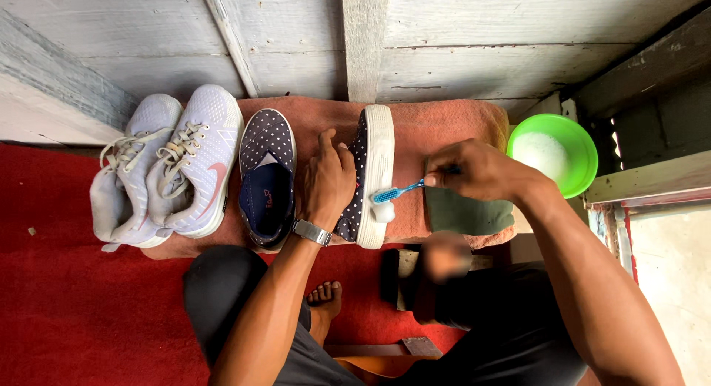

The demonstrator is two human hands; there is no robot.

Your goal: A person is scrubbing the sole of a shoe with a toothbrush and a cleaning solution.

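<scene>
Grey plank wall, red carpet (pixel 67 312), orange towel (pixel 444 127) | left hand (pixel 327 180): fingers pressed on a dotted slip-on shoe (pixel 364 180) lying on its side | right hand (pixel 474 171): fingers pinched around a blue toothbrush (pixel 396 193), bristles foamy on the white sole | left of the fingers: second dotted shoe (pixel 266 175), white sneakers (pixel 167 171) | right: green bowl (pixel 585 145).
</scene>
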